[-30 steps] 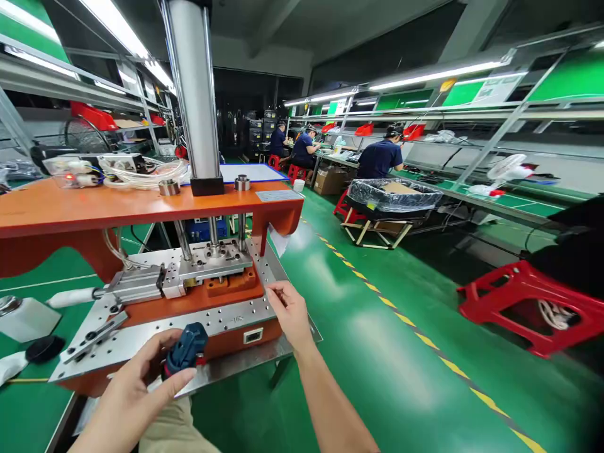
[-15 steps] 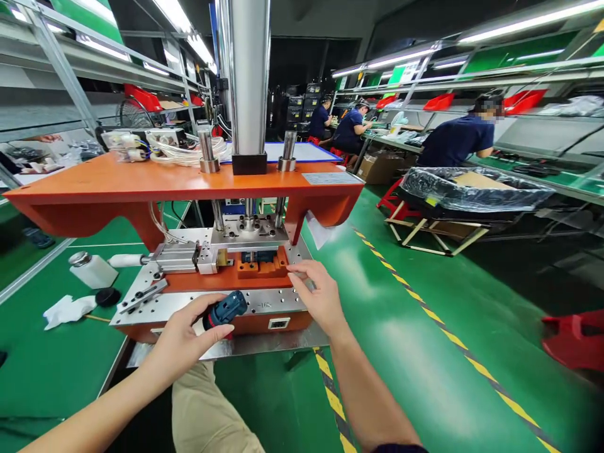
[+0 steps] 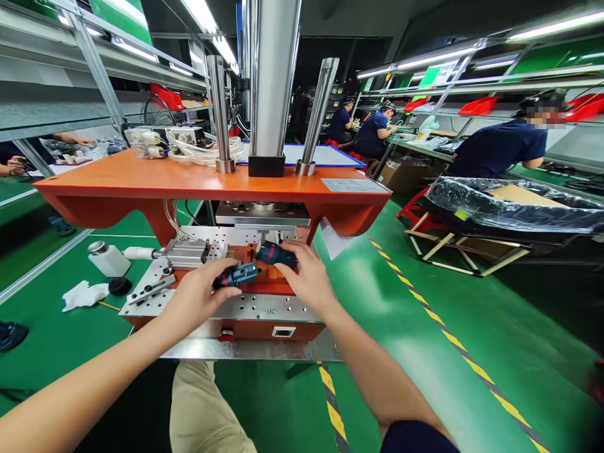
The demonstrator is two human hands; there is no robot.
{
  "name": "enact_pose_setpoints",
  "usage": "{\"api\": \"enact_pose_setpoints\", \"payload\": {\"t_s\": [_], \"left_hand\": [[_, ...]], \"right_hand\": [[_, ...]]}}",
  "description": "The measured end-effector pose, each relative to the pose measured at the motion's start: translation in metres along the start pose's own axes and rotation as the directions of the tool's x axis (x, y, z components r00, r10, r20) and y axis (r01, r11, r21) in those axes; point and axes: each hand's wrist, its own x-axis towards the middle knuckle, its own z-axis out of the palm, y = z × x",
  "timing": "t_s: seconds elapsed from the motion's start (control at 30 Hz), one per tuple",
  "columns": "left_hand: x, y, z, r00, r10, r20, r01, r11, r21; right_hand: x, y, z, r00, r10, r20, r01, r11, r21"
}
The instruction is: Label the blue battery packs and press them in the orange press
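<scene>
Green floor (image 3: pixel 425 352) surrounds an orange press (image 3: pixel 189 179); left hand (image 3: pixel 195 294) pinches a blue piece (image 3: pixel 243 274), right hand (image 3: pixel 307 277) a darker piece (image 3: pixel 277 254), neither released.

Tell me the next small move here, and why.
Perhaps have the right hand draw its dark blue part clear of the orange fixture block. That part is held right at the block, below the metal press plate, while the left hand holds another dark blue piece to its left; clearing the way would likely give that piece room.
</scene>
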Motion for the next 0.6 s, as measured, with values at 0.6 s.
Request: {"api": "enact_pose_setpoints", "payload": {"t_s": [0.6], "left_hand": [[0.06, -0.002, 0.057, 0.935, 0.2, 0.292, -0.26, 0.948, 0.184]], "right_hand": [[-0.154, 0.031, -0.037, 0.554, 0.787, -0.272, -0.517, 0.581, 0.629]]}}
